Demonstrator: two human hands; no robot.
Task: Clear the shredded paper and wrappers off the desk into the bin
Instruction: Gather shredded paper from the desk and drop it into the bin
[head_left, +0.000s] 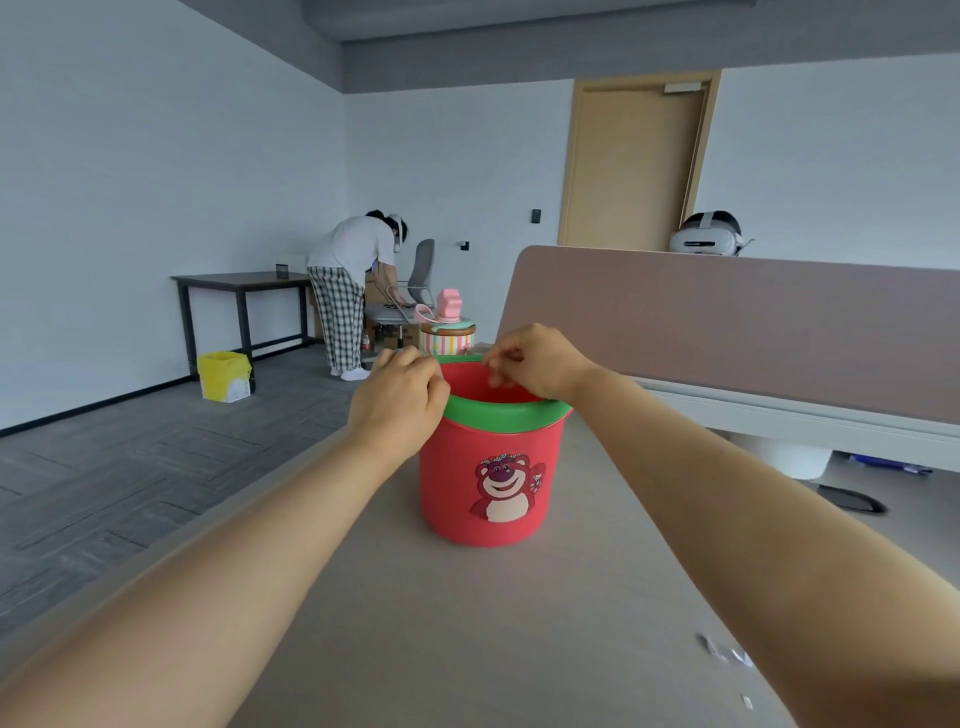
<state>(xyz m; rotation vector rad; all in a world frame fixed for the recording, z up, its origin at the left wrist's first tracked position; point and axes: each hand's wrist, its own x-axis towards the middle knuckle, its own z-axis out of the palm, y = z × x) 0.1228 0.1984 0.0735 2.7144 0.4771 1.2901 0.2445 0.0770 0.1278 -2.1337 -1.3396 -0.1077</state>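
Observation:
A red bin (491, 467) with a green rim and a bear sticker stands upright on the grey desk (467, 623). My left hand (397, 397) is curled over the bin's left rim with its fingers closed. My right hand (535, 361) hovers over the bin's mouth at the far right rim, fingertips pinched together. Whether either hand holds any paper cannot be told. A few small white paper scraps (724, 652) lie on the desk near my right forearm, and one more scrap (747, 702) lies closer to me.
A brown partition panel (727, 322) borders the desk on the right, with a white headset (706, 236) on top. A striped round box with a pink item (448, 325) sits behind the bin. A person (348, 286) bends over a chair; a yellow bin (224, 375) stands on the floor.

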